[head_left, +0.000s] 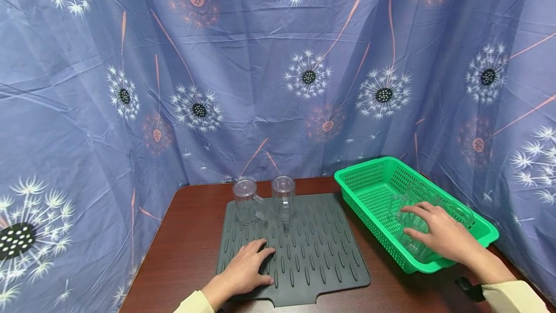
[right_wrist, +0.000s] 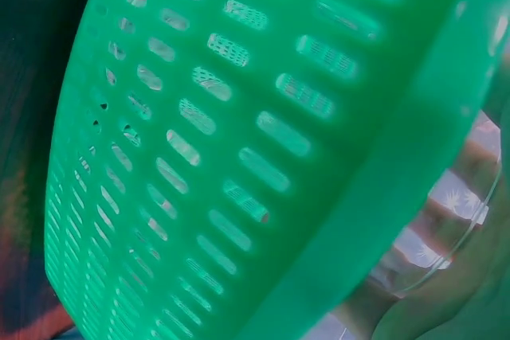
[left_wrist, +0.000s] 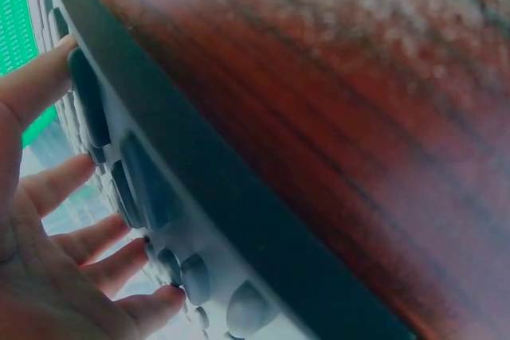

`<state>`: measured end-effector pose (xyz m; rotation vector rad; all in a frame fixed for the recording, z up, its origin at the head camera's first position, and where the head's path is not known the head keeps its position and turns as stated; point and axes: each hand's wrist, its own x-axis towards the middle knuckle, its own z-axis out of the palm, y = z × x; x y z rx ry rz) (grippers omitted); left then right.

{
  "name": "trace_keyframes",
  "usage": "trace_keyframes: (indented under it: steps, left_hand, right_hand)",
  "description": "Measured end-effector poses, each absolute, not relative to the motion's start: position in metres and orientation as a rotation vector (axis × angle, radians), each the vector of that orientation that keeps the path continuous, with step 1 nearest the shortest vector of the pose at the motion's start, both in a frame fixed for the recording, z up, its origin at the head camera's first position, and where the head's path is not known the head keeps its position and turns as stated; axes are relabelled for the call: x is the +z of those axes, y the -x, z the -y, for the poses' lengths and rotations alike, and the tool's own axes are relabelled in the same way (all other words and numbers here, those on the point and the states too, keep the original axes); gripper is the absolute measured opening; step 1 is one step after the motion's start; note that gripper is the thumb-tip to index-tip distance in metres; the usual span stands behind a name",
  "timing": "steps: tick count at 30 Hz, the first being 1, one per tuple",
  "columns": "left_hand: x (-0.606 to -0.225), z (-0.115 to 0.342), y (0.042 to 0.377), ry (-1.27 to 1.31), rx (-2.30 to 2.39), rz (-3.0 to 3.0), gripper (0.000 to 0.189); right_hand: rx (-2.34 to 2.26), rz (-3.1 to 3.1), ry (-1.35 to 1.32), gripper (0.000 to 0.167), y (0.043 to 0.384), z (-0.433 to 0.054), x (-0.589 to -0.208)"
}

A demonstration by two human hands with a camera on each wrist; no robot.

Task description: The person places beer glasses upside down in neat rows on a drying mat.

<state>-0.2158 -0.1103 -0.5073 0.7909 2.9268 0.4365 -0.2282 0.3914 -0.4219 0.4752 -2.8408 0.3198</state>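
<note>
Two clear glass mugs, a left one (head_left: 246,205) and a right one (head_left: 283,202), stand upside down at the back of a dark grey ridged mat (head_left: 330,260). My left hand (head_left: 245,268) rests at the mat's front left, fingers spread and holding nothing; the left wrist view shows its fingertips (left_wrist: 135,248) right at the ridges. Over the green basket (head_left: 367,182), my right hand (head_left: 443,233) reaches in with thumb and fingers apart, above clear glassware (head_left: 412,248) lying inside. In the right wrist view the basket's wall (right_wrist: 183,149) partly hides the hand beside a curved glass edge (right_wrist: 466,240).
A reddish-brown wooden table (head_left: 173,245) carries the mat and, to its right, the basket. Blue curtains (head_left: 260,86) with dandelion prints hang close behind the table and along both sides. The basket's raised rim (head_left: 491,231) surrounds the glassware.
</note>
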Motion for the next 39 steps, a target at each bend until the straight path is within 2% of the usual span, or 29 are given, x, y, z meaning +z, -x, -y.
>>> trace_keyframes:
  steps: [39]
  left_hand:
    - [-0.502,0.107,0.216,-0.735,0.377,-2.9,0.069]
  right_hand:
    - [0.52,2.492,-0.518,0.049,0.23,-0.377,-0.375]
